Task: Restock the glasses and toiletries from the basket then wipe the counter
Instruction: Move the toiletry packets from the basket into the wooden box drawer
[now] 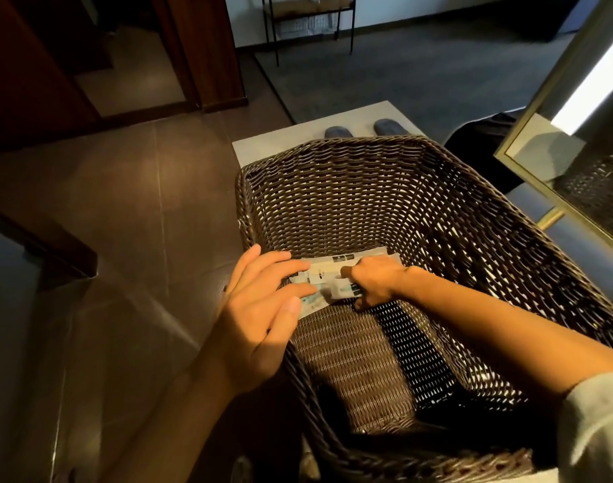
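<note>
A dark brown wicker basket (367,190) fills the middle of the head view, its bottom mostly bare. Several small white toiletry packets (336,264) lie against its left inner wall. My right hand (374,282) reaches down inside the basket and is closed on the packets. My left hand (259,318) hovers over the basket's left rim, fingers spread, with its fingertips touching the left end of the packets. No glasses are visible.
The basket stands on a brown tiled floor (131,210). A white mat (280,141) with two grey slippers (388,127) lies beyond it. A gold-framed mirror (542,176) leans in at the right. Dark wooden furniture (37,81) stands at the left.
</note>
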Demonstrator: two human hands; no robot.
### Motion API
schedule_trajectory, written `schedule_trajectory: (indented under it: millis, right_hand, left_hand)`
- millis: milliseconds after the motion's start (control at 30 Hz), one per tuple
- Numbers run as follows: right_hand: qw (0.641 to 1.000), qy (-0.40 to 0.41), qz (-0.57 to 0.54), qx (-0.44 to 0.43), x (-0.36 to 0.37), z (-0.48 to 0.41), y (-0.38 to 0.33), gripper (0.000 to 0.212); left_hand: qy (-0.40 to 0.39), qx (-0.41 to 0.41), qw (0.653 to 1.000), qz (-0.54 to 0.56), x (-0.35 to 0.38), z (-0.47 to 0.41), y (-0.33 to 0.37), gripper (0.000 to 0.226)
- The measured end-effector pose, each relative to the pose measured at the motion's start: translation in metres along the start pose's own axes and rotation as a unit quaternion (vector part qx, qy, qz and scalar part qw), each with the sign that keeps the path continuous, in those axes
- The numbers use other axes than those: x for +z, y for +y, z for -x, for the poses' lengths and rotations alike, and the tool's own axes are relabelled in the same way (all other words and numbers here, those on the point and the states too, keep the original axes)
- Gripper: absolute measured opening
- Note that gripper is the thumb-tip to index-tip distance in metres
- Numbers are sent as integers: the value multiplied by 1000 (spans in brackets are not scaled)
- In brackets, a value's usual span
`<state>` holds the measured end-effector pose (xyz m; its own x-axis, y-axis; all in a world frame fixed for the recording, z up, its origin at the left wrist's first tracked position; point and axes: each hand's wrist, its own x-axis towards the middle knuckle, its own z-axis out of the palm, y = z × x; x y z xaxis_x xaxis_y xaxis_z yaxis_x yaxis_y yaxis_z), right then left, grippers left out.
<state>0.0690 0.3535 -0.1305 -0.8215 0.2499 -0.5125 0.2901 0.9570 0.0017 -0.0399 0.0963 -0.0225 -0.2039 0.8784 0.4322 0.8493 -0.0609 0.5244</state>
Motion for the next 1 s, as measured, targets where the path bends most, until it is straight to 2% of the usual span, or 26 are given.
schedule_trajectory:
  millis: [133,267,333,633,800,1000]
  right_hand:
    - [999,27,-18,-29,8,-12,-12,59]
    - [998,22,-21,-52,18,-15,-17,41]
    - [997,21,-23,-69,25,-14,-18,39]
    - [995,54,-65,-57,27,-19,-43,57]
    - [997,23,-54,-47,33,-20,-42,47]
    - [996,-5,-89,-13,31,-21,-44,49]
  left_hand:
    - [-4,3,1000,2,1,-1,-1,45]
    - [-1,9,1000,3,1,0,-2,46]
    - [2,10,1000,2,1,-1,-1,45]
    - [6,4,1000,-5,3,0,-4,50]
    - [12,11,1000,-3,4,0,-7,53]
    - [12,7,1000,-1,5,1,-8,54]
